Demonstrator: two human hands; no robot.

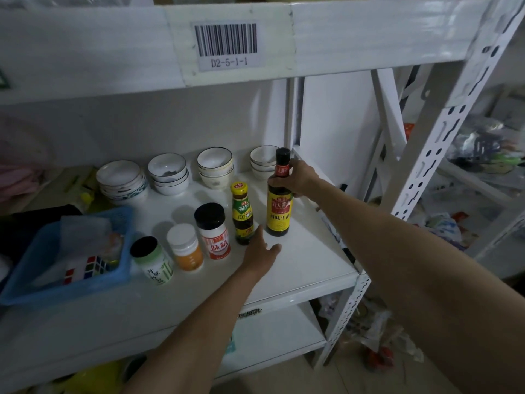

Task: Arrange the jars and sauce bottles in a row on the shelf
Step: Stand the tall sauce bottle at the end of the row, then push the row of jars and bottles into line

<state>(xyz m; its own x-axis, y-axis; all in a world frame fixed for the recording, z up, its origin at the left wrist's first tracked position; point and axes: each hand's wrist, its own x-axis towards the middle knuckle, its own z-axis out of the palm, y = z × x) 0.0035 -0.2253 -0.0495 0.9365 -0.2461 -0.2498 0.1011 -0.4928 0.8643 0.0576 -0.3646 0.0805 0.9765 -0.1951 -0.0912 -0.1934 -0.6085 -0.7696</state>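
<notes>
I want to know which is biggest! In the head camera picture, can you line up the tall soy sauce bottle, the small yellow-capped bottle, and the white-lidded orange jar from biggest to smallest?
1. Tall soy sauce bottle, held by the right hand.
2. Small yellow-capped bottle.
3. White-lidded orange jar, though it sits nearer the camera, so its place after the small bottle is unsure.

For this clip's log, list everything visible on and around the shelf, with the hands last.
Tall sauce bottle: 1, dark, yellow label, right end of row.
Small sauce bottle: 1, yellow cap, left of tall one.
Jars: 3; black-lid red-label jar, white-lid orange jar, black-lid green jar.
Bowl stacks: 4, white, back of shelf.
Basket: 1, blue, shelf left, holding a puzzle cube.
Barcode label: 1, upper shelf edge.
Right hand: gripping tall bottle.
Left hand: open, by small bottle.
</notes>
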